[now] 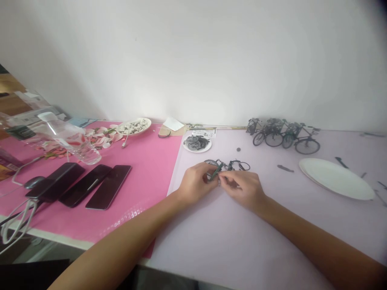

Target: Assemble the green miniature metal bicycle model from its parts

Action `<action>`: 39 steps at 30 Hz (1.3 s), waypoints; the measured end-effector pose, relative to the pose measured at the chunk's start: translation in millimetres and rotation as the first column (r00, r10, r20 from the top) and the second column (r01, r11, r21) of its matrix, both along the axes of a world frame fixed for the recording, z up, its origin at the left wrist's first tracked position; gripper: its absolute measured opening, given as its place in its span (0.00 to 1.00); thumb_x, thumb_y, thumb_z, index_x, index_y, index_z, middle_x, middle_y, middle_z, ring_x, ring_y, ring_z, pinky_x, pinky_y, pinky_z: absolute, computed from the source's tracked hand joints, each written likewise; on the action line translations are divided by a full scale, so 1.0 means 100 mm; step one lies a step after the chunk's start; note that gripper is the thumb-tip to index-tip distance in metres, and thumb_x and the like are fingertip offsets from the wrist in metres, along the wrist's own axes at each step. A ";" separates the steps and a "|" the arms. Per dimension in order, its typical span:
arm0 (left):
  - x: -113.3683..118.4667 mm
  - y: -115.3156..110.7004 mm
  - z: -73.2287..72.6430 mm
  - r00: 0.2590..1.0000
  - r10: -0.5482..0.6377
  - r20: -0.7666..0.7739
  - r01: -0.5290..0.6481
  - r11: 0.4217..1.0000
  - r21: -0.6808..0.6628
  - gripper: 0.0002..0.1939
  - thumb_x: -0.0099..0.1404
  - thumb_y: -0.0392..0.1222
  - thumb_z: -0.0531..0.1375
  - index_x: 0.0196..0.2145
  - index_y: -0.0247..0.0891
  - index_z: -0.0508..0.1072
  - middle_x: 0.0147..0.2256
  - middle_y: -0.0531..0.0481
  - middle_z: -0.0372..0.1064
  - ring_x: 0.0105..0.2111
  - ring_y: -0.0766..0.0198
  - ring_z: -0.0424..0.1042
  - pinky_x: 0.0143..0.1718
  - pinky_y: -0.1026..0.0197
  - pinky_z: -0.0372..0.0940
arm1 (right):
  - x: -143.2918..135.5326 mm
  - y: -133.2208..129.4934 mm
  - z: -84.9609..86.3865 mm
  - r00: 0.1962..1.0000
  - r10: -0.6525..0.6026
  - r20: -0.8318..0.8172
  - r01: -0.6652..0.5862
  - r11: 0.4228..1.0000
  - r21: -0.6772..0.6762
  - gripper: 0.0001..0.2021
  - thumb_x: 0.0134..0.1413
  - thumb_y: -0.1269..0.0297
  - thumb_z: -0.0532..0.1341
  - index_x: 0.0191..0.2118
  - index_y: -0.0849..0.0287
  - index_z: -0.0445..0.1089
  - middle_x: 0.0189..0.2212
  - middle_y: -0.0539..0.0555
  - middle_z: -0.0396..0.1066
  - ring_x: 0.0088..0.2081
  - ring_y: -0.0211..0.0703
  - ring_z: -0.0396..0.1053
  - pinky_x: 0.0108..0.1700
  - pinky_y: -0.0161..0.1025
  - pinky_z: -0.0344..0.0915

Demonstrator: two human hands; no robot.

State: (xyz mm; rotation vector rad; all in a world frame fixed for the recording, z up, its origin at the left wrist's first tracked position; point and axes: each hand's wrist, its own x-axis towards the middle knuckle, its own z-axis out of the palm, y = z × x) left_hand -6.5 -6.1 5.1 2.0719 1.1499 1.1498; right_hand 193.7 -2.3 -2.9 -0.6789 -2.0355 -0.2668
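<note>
My left hand (195, 182) is closed with thumb and finger on a slim dark green piece (215, 172), which looks like a part of a miniature bicycle. Facing it, my right hand (245, 187) has its fingertips pinched together at the end of that piece; what they hold is too small to make out. Just beyond my fingers lie dark miniature bicycle parts (244, 166) with thin wheels, partly hidden by the hands. Farther back, a white plate (197, 151) carries a heap of small dark wheels and parts.
Several assembled miniature bicycles (306, 145) stand by the wall at right. A white oval plate (335, 179) has loose dark pieces around it. On the pink left side are phones (109, 187), a power bank (60, 181), a plastic bottle (72, 139), petals and a plate of pale bits (148, 125).
</note>
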 end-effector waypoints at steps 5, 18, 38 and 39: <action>0.00 0.00 -0.01 1.000 0.015 -0.007 -0.015 1.000 0.013 0.11 0.64 0.39 0.65 0.44 0.39 0.78 0.35 0.50 0.76 0.26 0.68 0.69 0.32 0.64 0.66 | 0.02 0.01 -0.03 0.999 -0.044 -0.011 0.043 0.999 -0.021 0.09 0.58 0.74 0.66 0.42 0.55 0.75 0.21 0.45 0.73 0.20 0.34 0.69 0.28 0.34 0.68; -0.01 0.01 -0.03 1.000 -0.017 -0.006 0.017 1.000 0.025 0.10 0.64 0.40 0.65 0.44 0.38 0.78 0.35 0.50 0.75 0.26 0.68 0.69 0.31 0.64 0.65 | 0.03 0.03 -0.08 0.999 -0.041 -0.032 0.038 0.997 -0.070 0.07 0.58 0.72 0.67 0.41 0.56 0.73 0.19 0.43 0.69 0.19 0.33 0.67 0.27 0.33 0.65; 0.00 0.00 -0.01 0.999 -0.038 -0.036 0.038 0.999 -0.012 0.09 0.65 0.41 0.64 0.43 0.39 0.78 0.34 0.50 0.75 0.26 0.68 0.68 0.30 0.64 0.65 | 0.02 0.02 -0.10 0.998 -0.027 -0.056 0.011 0.966 -0.259 0.05 0.59 0.70 0.64 0.40 0.55 0.70 0.20 0.43 0.69 0.19 0.34 0.67 0.26 0.32 0.66; 0.00 0.00 -0.01 0.998 -0.039 -0.040 0.039 0.999 -0.009 0.08 0.65 0.41 0.64 0.42 0.39 0.78 0.34 0.50 0.75 0.26 0.68 0.68 0.30 0.64 0.64 | 0.02 0.02 -0.10 0.998 -0.023 -0.056 0.007 0.964 -0.267 0.05 0.59 0.70 0.64 0.40 0.55 0.70 0.20 0.43 0.69 0.19 0.34 0.67 0.26 0.32 0.66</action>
